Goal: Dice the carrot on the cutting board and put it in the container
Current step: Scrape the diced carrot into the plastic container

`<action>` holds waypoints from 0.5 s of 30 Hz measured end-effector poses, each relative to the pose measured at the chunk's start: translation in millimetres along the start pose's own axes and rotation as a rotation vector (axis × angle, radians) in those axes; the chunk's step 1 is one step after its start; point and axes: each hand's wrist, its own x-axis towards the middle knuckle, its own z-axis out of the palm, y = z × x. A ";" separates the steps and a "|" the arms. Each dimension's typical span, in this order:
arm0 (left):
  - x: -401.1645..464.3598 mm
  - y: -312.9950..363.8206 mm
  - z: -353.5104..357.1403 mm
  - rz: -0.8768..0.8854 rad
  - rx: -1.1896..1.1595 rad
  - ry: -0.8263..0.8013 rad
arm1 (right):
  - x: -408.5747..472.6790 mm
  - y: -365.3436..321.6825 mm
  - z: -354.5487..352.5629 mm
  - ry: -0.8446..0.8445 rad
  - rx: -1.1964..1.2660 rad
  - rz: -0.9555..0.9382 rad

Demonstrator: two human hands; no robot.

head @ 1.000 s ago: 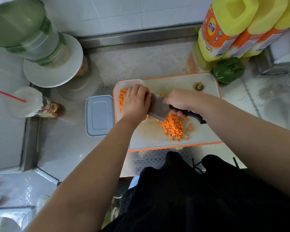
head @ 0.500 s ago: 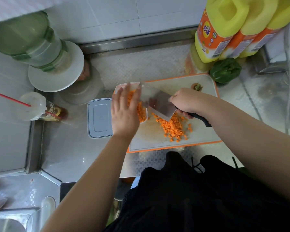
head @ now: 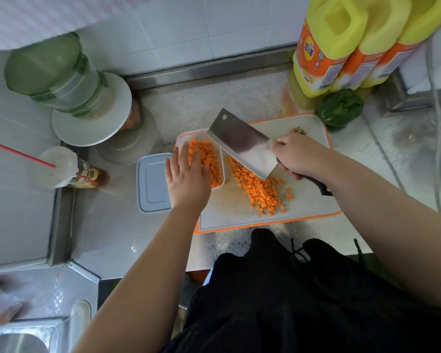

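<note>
A pile of diced carrot (head: 261, 191) lies on the white, orange-rimmed cutting board (head: 311, 207). More carrot dice (head: 209, 159) fill the clear plastic container (head: 181, 138) on the board's left end. My right hand (head: 298, 155) grips the black handle of a cleaver (head: 242, 143), whose blade is lifted and tilted over the container's right edge. My left hand (head: 186, 178) is flat with straight fingers at the container's near left side, its fingertips over the dice inside. A carrot top (head: 301, 130) peeks out behind my right hand.
The container's grey lid (head: 152, 183) lies left of the board. A green pepper (head: 340, 108) and yellow oil jugs (head: 341, 44) stand behind the board. A green bottle on a white plate (head: 69, 80) and a cup with a red straw (head: 59, 166) are at left.
The cleaver lifted off the board and tipped a load of dice into the container. My left hand opened from beside the blade and drew back to the container's near side.
</note>
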 end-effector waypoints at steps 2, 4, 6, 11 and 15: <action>5.7 -4.1 -2.1 0.020 -0.010 0.182 | -2.8 17.3 -2.4 0.088 0.043 -0.015; 5.0 -2.7 -3.5 0.025 0.085 0.244 | -5.6 36.9 -2.4 0.161 0.037 -0.016; 7.9 3.7 -6.5 0.020 0.093 0.234 | -6.0 58.1 0.2 0.221 0.010 -0.002; 10.0 24.0 -9.0 0.008 0.088 0.125 | -5.1 106.0 8.8 0.291 0.063 0.124; 11.5 55.2 -1.3 0.222 -0.216 0.363 | -7.2 130.5 15.6 0.275 0.087 0.175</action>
